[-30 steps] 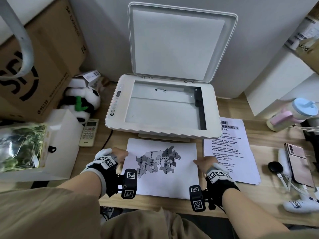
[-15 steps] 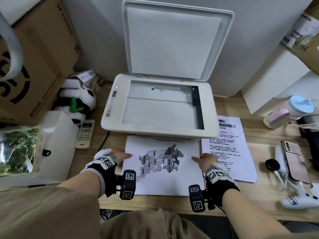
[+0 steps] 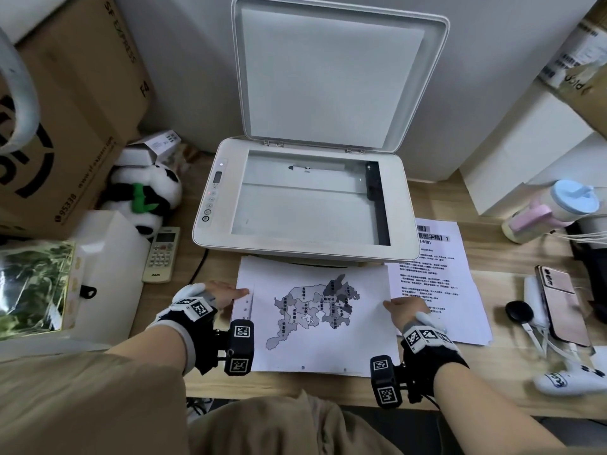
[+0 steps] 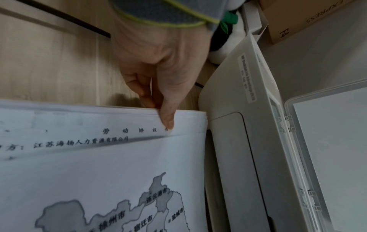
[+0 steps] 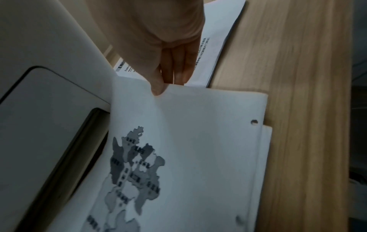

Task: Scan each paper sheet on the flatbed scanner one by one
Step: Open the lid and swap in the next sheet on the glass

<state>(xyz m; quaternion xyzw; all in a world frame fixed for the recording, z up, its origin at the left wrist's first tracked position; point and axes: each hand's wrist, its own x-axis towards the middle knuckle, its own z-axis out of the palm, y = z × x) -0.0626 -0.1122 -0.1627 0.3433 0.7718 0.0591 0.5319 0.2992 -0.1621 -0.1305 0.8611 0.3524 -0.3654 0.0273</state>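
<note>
The flatbed scanner (image 3: 399, 208) stands with its lid (image 3: 335, 77) raised and its glass (image 3: 305, 205) bare. In front of it lies a paper stack (image 4: 59, 119) topped by a map sheet (image 3: 312, 353) (image 4: 99, 172) (image 5: 198, 125). My right hand (image 3: 399, 305) (image 5: 168, 84) pinches the map sheet's right edge, thumb on top and fingers underneath, and that edge is slightly raised. My left hand (image 3: 230, 293) (image 4: 158, 109) holds the stack's left edge. Its thumb lies on a text sheet exposed beside the map sheet.
A second pile of printed sheets (image 3: 437, 280) lies right of the stack, with a phone (image 3: 561, 307) and cables beyond it. A remote (image 3: 161, 254), a panda toy (image 3: 144, 195) and a white box (image 3: 108, 257) crowd the left. A bottle (image 3: 555, 208) stands at the right.
The map sheet's left edge now uncovers a strip of the text sheet under my left thumb. My right hand has closed on the map sheet's right edge.
</note>
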